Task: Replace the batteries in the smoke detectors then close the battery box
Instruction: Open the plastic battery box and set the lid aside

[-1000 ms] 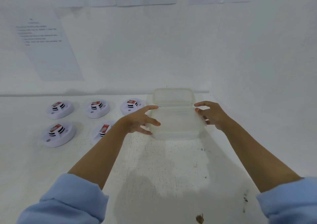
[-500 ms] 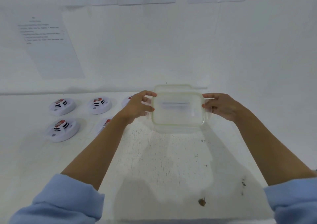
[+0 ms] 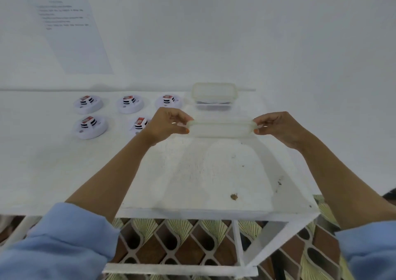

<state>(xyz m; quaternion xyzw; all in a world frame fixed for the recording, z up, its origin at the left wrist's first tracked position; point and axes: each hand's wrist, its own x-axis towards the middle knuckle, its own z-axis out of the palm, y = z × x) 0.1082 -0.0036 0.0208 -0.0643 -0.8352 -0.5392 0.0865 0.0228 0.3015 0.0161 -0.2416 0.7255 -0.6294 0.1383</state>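
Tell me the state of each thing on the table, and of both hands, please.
lid: off the box, held by both ends.
battery box: open, standing at the back of the table.
left hand: pinches the lid's left end.
right hand: pinches the lid's right end.
smoke detectors: five, lying on the table, a battery showing on each.

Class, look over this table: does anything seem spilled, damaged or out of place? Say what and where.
A brown blotch marks the white table near its front edge, with dark specks toward the right edge; they look like stains or chipped paint. The smoke detectors sit in tidy rows.
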